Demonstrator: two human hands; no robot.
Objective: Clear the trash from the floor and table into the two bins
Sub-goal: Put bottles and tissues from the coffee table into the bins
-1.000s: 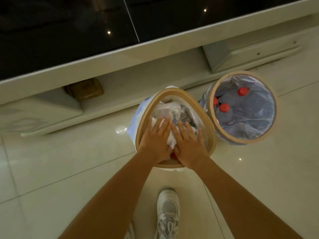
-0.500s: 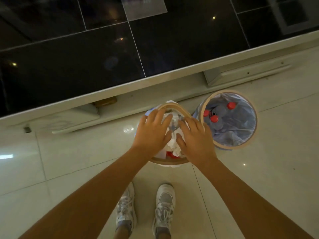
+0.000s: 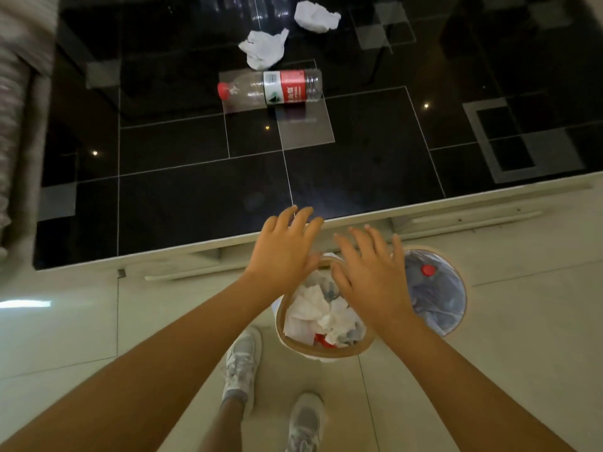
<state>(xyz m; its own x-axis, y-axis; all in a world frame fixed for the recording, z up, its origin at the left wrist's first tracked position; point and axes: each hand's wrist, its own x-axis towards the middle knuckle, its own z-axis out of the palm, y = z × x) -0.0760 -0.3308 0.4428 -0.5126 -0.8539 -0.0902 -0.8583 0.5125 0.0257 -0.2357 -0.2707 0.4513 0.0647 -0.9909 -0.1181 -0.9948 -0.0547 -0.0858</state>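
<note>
My left hand (image 3: 283,248) and my right hand (image 3: 371,275) hover side by side above the near bin (image 3: 326,353), fingers spread and holding nothing. That bin has a wooden rim and is filled with crumpled white paper (image 3: 318,313). To its right stands the second bin (image 3: 439,296), lined with a grey bag and holding bottles with red caps. On the black glass table (image 3: 195,197) lie a clear plastic bottle (image 3: 274,87) with a red label and two crumpled tissues (image 3: 263,48) (image 3: 316,17).
The table's pale edge (image 3: 489,190) runs just beyond the bins. A sofa edge (image 3: 19,93) lies at the far left. My two white shoes (image 3: 241,363) (image 3: 305,422) stand on the light tiled floor (image 3: 65,337) in front of the near bin.
Both hands have lifted off the paper in the near bin and risen toward the table edge. The view has tilted up, so the bottle and tissues on the table have come into sight.
</note>
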